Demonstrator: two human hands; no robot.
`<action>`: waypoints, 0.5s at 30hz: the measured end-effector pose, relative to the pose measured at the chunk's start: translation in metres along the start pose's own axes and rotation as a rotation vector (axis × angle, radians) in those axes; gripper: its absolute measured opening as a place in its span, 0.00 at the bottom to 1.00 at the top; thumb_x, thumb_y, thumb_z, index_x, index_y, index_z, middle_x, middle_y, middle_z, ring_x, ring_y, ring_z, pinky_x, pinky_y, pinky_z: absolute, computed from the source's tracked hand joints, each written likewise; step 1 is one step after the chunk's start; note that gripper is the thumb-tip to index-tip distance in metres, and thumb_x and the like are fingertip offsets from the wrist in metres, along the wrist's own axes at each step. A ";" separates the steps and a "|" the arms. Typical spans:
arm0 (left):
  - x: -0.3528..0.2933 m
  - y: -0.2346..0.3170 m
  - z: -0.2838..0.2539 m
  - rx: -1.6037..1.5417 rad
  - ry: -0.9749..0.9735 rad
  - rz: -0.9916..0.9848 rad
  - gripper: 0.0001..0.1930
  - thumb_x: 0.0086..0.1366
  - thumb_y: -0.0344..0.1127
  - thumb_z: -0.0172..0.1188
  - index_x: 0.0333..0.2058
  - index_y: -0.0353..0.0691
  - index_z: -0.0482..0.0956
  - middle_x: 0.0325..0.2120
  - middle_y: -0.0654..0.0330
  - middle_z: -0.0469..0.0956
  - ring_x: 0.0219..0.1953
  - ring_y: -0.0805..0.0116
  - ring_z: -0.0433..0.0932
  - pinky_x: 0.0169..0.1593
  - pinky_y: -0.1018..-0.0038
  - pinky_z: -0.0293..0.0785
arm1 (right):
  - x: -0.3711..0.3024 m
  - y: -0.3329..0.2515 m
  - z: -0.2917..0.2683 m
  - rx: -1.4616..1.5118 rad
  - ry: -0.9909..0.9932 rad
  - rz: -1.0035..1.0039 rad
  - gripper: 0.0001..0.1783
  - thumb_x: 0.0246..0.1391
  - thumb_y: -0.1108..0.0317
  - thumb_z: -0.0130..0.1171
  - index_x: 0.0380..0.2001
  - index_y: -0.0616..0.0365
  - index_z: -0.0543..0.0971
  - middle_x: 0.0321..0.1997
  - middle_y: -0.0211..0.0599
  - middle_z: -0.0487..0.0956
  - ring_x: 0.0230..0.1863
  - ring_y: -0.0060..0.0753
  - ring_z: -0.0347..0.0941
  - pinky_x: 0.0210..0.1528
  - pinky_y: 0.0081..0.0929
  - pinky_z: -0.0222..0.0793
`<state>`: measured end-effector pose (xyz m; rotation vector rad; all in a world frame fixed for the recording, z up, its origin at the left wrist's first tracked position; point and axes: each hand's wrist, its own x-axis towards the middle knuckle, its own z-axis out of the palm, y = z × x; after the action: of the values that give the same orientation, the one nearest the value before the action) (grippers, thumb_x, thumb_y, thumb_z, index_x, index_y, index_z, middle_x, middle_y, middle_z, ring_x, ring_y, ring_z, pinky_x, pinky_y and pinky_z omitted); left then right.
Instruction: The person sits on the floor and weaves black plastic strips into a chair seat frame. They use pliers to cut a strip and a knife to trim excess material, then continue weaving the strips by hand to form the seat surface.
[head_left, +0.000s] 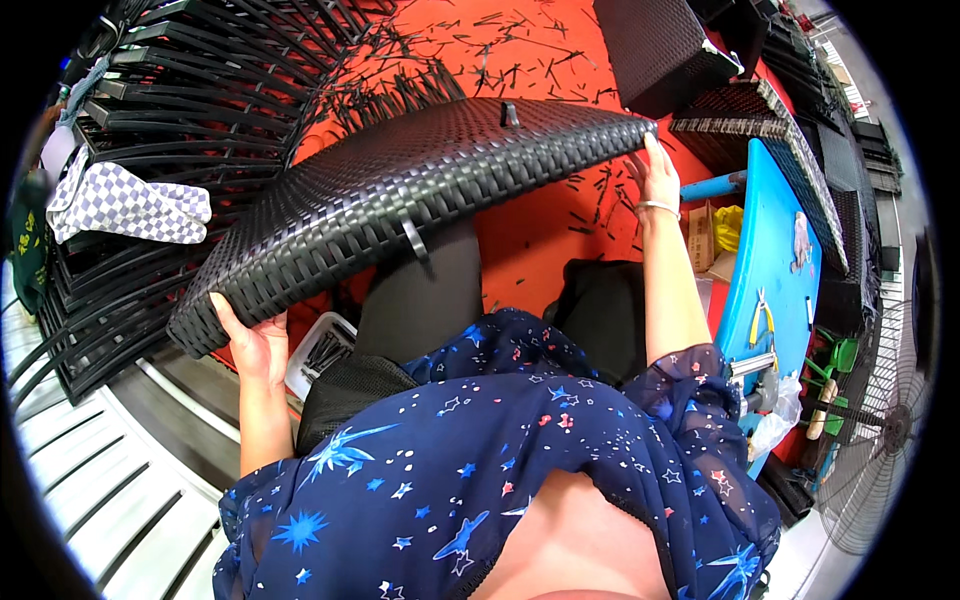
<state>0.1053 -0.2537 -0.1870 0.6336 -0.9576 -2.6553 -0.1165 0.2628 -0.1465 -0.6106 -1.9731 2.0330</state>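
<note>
A black woven wicker panel (350,215) spans the space before me, tilted above my lap. Its thick braided edge faces me, and a loose strip end (413,238) pokes out near the middle of that edge. Another short strip stub (510,114) sticks up from the top face. My left hand (256,335) grips the panel's near left corner, thumb on the edge. At the far right corner my right hand (655,175) holds on, its fingers partly hidden behind the panel.
Stacked black frames (200,80) rise at the left, with a checkered cloth (135,203) over them. Strip scraps litter the red floor (540,45). A blue table (775,270) at the right bears yellow-handled pliers (763,318). More woven panels (665,55) stand behind; a fan (890,430) is far right.
</note>
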 end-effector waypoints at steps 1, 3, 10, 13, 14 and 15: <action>0.000 0.002 0.006 0.014 -0.007 -0.002 0.29 0.72 0.57 0.46 0.61 0.43 0.66 0.60 0.60 0.70 0.59 0.64 0.71 0.60 0.65 0.72 | -0.004 0.003 -0.012 0.017 0.016 0.003 0.27 0.59 0.57 0.62 0.57 0.60 0.74 0.54 0.33 0.77 0.49 0.34 0.77 0.51 0.30 0.72; 0.000 0.009 0.025 0.040 0.044 0.010 0.30 0.72 0.58 0.45 0.63 0.44 0.63 0.61 0.61 0.68 0.61 0.64 0.69 0.64 0.63 0.68 | -0.014 0.013 -0.035 0.072 0.047 0.017 0.26 0.60 0.57 0.61 0.56 0.62 0.74 0.52 0.33 0.79 0.47 0.33 0.78 0.51 0.30 0.72; 0.025 0.077 0.100 0.077 -0.052 0.019 0.26 0.72 0.54 0.47 0.59 0.41 0.70 0.57 0.58 0.74 0.57 0.61 0.73 0.62 0.60 0.69 | -0.134 -0.005 -0.129 -0.020 0.210 -0.003 0.22 0.64 0.62 0.56 0.56 0.65 0.73 0.52 0.40 0.79 0.51 0.32 0.77 0.55 0.28 0.72; 0.057 0.101 0.135 0.128 -0.198 -0.008 0.19 0.71 0.47 0.53 0.50 0.39 0.76 0.47 0.57 0.80 0.49 0.62 0.79 0.59 0.61 0.72 | -0.151 -0.017 -0.165 -0.232 0.179 -0.189 0.23 0.60 0.70 0.60 0.56 0.70 0.72 0.51 0.42 0.79 0.52 0.31 0.76 0.58 0.28 0.70; 0.076 0.104 0.148 0.130 -0.218 -0.008 0.17 0.70 0.45 0.54 0.49 0.38 0.77 0.46 0.57 0.80 0.48 0.62 0.79 0.58 0.61 0.73 | -0.150 -0.026 -0.169 -0.360 0.150 -0.281 0.24 0.58 0.72 0.62 0.56 0.70 0.72 0.51 0.41 0.78 0.52 0.31 0.75 0.59 0.27 0.69; 0.094 0.104 0.163 0.160 -0.205 -0.011 0.16 0.70 0.44 0.56 0.48 0.38 0.77 0.45 0.57 0.81 0.47 0.62 0.80 0.57 0.61 0.73 | -0.151 -0.043 -0.160 -0.509 0.180 -0.286 0.25 0.57 0.75 0.63 0.57 0.69 0.72 0.53 0.40 0.78 0.54 0.31 0.74 0.61 0.27 0.66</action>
<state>-0.0465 -0.2778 -0.0364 0.4047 -1.2357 -2.7118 0.0845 0.3398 -0.0840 -0.5426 -2.3154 1.2691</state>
